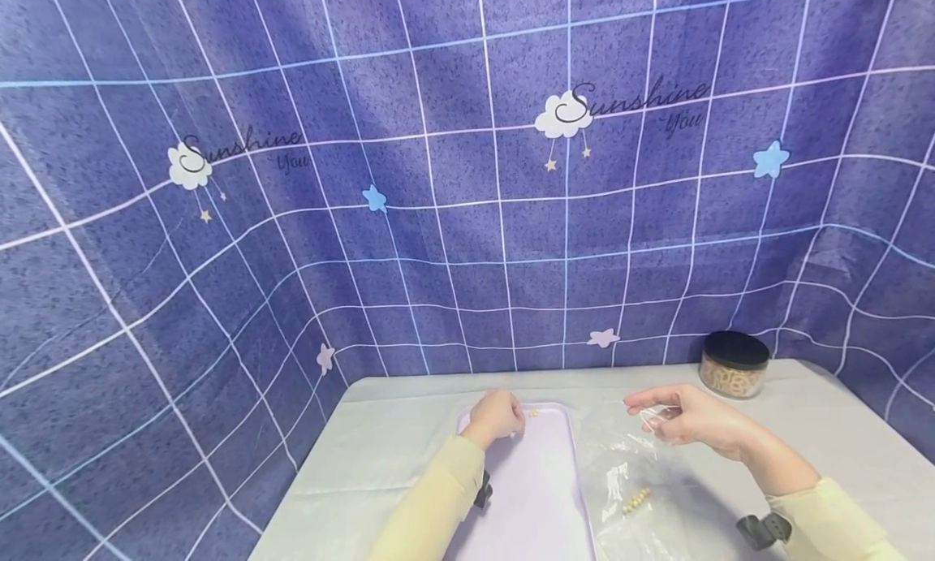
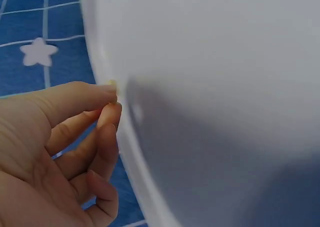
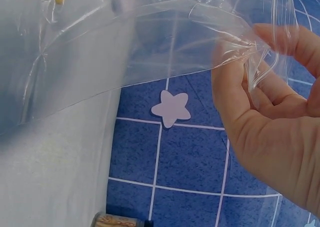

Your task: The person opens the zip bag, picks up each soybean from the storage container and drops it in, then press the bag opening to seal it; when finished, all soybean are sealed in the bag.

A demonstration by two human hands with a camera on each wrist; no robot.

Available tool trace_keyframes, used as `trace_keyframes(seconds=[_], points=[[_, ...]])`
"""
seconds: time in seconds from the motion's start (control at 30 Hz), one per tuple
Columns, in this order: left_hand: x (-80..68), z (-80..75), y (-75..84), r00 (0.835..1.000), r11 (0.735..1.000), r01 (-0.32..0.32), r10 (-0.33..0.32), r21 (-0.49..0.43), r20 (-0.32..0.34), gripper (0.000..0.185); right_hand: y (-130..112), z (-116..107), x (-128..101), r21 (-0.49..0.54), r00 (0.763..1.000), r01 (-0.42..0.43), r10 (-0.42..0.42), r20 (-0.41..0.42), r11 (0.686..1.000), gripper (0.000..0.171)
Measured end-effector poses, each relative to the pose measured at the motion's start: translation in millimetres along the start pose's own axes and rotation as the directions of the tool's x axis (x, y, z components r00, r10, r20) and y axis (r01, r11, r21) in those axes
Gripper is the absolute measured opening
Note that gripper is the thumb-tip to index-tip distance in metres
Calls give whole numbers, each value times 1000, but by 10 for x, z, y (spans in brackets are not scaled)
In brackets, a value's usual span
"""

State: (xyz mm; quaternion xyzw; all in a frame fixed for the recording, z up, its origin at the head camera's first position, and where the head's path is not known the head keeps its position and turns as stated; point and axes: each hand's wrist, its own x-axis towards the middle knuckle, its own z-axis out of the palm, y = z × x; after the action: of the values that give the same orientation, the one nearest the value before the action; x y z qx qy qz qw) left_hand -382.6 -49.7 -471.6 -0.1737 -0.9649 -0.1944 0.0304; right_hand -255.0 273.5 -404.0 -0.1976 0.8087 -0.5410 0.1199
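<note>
My left hand [image 1: 498, 415] is over the far left part of a lilac tray [image 1: 540, 472]. In the left wrist view, its thumb and forefinger pinch a small yellow piece [image 2: 113, 85], mostly hidden by the fingertips. A few small yellow pieces [image 1: 534, 413] lie at the tray's far edge. My right hand [image 1: 697, 423] holds a clear zip bag [image 3: 170, 42] near its opening, with the thumb and fingers at the plastic. Inside the bag, several small yellow pieces [image 1: 636, 501] form a short cluster low down; the right wrist view shows only some of them.
A clear jar with a black lid [image 1: 734, 364] stands at the back right, holding many pale ring-shaped pieces. A pale cloth [image 1: 380, 439] covers the table. Blue-violet grid-patterned fabric [image 1: 467, 220] hangs behind and at both sides.
</note>
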Motion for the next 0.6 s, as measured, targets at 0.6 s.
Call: trace_keyframes(seconds=[0.6], points=[[-323, -622, 1458, 863, 842, -502, 503, -198, -48, 5, -20, -19, -22, 17, 1000, -8, 8, 0, 1000, 59]])
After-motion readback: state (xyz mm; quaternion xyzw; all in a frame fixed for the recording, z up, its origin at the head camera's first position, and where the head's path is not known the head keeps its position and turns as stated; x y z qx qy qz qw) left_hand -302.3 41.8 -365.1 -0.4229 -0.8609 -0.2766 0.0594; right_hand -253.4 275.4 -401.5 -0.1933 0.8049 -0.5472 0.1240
